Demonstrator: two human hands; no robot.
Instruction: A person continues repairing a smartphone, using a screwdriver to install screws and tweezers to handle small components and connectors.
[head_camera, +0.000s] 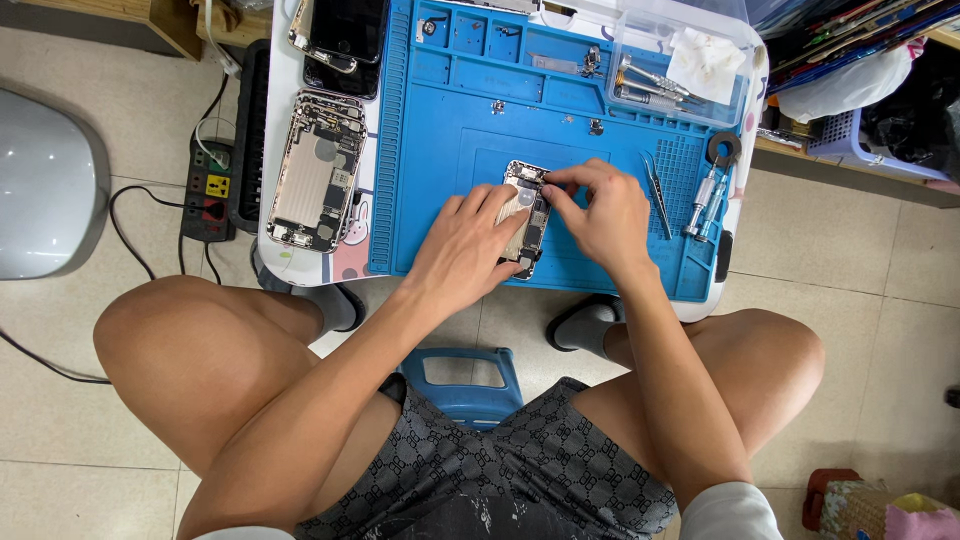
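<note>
An opened phone body (529, 205) with its inner parts showing lies on a blue work mat (440, 150) on a small white table. My left hand (470, 245) lies flat on the phone's lower half and holds it down. My right hand (598, 212) is at the phone's upper right, with thumb and fingertips pinched on a small part near its top edge. What sits between those fingertips is too small to tell.
Tweezers (656, 190) and screwdrivers (706, 192) lie on the mat to the right. A clear plastic box (680, 62) with tools stands at the back. Another opened phone shell (315, 170) and a dark phone (340, 35) lie left. A power strip (208, 190) sits on the floor.
</note>
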